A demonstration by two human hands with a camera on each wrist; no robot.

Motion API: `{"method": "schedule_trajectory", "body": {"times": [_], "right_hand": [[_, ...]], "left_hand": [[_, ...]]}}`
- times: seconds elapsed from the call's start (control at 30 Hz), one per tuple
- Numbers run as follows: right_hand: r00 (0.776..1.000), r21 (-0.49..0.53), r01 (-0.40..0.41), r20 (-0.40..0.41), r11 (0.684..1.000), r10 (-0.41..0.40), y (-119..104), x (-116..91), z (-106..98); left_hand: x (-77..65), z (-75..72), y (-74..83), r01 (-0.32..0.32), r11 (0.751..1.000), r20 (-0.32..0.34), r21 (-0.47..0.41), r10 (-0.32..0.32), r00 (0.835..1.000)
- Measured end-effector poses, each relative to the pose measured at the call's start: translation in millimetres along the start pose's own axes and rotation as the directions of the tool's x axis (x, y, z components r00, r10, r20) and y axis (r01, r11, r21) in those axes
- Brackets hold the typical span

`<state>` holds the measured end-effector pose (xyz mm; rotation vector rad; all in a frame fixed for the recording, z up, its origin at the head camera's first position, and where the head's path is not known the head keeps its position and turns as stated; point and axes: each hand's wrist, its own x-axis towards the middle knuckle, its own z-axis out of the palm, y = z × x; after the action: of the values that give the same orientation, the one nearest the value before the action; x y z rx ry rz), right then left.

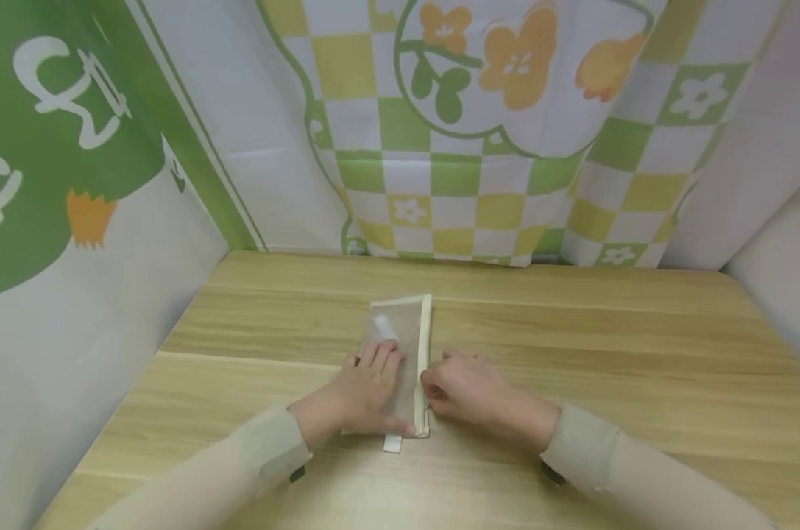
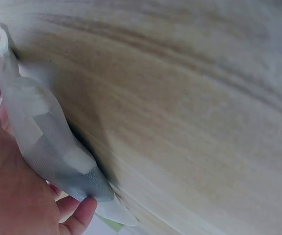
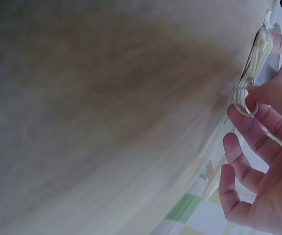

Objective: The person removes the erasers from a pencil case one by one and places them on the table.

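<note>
With straightened fingers, the left hand (image 1: 366, 390) half-hides a pouch (image 1: 409, 338); the right hand (image 1: 469, 386) pinches a pale loop (image 3: 239, 100). A white strip (image 1: 392, 444) pokes out, too blurred to read.

Translucent, cream-edged mesh pouch (image 1: 406, 324), slightly bulged, on the wooden tabletop (image 1: 605, 331).

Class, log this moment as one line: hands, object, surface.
Left hand: rests on mesh pouch | right hand: pinches pouch's cream edge | pouch: on wooden table

Mesh pouch (image 1: 408, 331) is looking sheer and fine-woven; its cream edging (image 1: 424, 342) is reading as matt cloth. Worktop (image 1: 605, 331) is showing smooth wood grain, faintly glossy.
</note>
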<state>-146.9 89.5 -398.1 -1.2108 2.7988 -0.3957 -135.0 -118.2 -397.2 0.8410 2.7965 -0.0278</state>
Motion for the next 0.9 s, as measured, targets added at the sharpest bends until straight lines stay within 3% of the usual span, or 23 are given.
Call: {"method": "schedule_trajectory", "body": {"times": [0.33,0.63,0.8,0.9], "right_hand": [[0.999,0.064,0.011,-0.053,0.998,-0.008,3.4,1.3,-0.7],[0.99,0.031,0.052,-0.131,0.998,-0.047,10.1,-3.5,-13.3],[0.99,0.04,0.061,-0.133,0.997,-0.055,12.6,-6.0,-17.1],[0.991,0.049,0.058,-0.125,0.997,-0.051,11.7,-5.1,-17.2]], "left_hand": [[-0.5,3.9,-1.3,-0.012,1.0,-0.011,0.017,0.012,1.0],[-5.8,1.0,-17.1,-0.016,0.99,0.009,-0.142,0.017,1.0],[-8.4,3.4,-24.1,-0.016,0.968,0.012,-0.251,0.019,1.0],[-8.5,5.7,-26.4,-0.027,0.963,-0.002,-0.268,0.028,1.0]]}}
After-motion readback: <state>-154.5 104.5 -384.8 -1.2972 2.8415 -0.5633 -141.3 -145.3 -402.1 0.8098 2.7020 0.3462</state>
